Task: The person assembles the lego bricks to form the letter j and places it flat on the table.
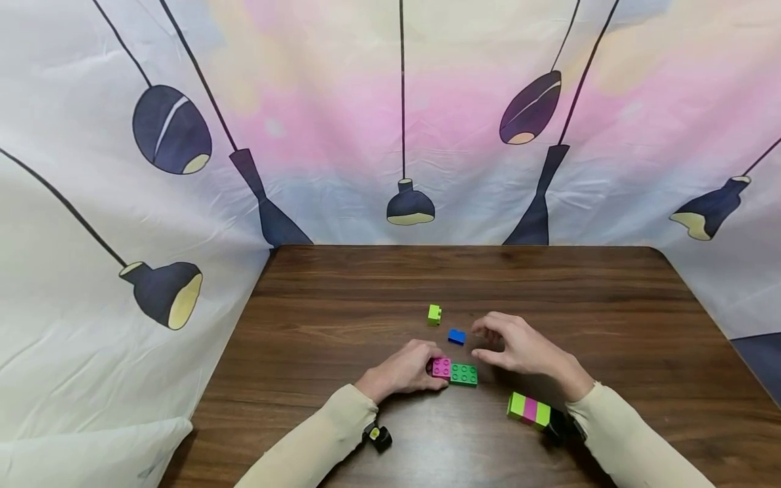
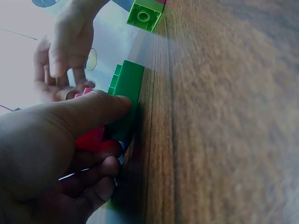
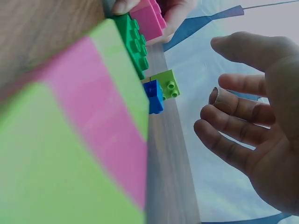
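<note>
- The left hand (image 1: 410,367) grasps a pink toy brick (image 1: 441,367), its thumb against the green studded brick (image 1: 464,375) adjoining it.
- The right hand (image 1: 518,344) is released, fingers loosely bent above the counter (image 1: 342,291).
- Between the hands, just beyond the left, lies a blue brick (image 1: 456,336); farther out, a lime brick (image 1: 434,314).
- A lime-and-pink block row (image 1: 528,410) rests near the right wrist, on the person's side.

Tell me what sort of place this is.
Probably a makeshift indoor booth for tabletop work, though I can't be certain: lamp-printed fabric hangs behind and beside a wooden table, with toy bricks lying on top.
</note>
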A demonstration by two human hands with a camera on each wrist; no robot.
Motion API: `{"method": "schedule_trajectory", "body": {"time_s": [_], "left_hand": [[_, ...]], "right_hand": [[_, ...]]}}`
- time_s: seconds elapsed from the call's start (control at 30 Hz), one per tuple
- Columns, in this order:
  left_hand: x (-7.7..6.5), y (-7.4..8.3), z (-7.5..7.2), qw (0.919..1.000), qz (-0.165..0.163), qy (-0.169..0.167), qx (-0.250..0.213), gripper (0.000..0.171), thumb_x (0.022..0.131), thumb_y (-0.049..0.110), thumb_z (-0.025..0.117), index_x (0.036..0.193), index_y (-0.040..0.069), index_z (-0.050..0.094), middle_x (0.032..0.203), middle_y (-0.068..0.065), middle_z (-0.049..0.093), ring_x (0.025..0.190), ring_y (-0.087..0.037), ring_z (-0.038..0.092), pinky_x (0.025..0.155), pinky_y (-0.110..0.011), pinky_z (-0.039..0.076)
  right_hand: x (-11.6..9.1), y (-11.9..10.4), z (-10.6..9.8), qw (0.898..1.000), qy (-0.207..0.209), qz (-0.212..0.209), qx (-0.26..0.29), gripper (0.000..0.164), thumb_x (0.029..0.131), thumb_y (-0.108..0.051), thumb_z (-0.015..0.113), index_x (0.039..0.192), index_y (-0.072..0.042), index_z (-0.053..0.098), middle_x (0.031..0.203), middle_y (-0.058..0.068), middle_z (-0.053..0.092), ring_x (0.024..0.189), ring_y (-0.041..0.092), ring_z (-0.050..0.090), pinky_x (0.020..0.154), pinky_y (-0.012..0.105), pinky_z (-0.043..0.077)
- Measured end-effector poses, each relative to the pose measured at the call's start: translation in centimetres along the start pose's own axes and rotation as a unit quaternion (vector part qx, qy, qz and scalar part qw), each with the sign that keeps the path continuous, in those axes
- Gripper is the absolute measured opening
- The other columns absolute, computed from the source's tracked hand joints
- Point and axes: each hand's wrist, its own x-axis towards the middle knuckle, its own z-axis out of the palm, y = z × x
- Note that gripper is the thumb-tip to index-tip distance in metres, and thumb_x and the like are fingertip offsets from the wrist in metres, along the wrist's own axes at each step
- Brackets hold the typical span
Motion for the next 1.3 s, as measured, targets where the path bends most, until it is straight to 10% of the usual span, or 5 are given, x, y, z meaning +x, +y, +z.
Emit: {"method": "schedule_trajectory", "body": {"time_s": [1.3], "left_hand": [[-0.3, -0.2, -0.1, 0.9997, 0.012, 0.009, 0.018, 0.030, 0.081, 0.033, 0.079, 0.102, 0.013, 0.071, 0.086, 0.011, 0.058, 0.074, -0.001, 0.050, 0.064, -0.014, 0.041]], "right_hand": [[8.7, 2.3, 4.1, 0.998, -0.013, 0.067, 0.002, 0.041, 0.081, -0.031, 0.078, 0.112, -0.010, 0.063, 0.096, 0.003, 0.064, 0.083, 0.015, 0.062, 0.072, 0.030, 0.052]]}}
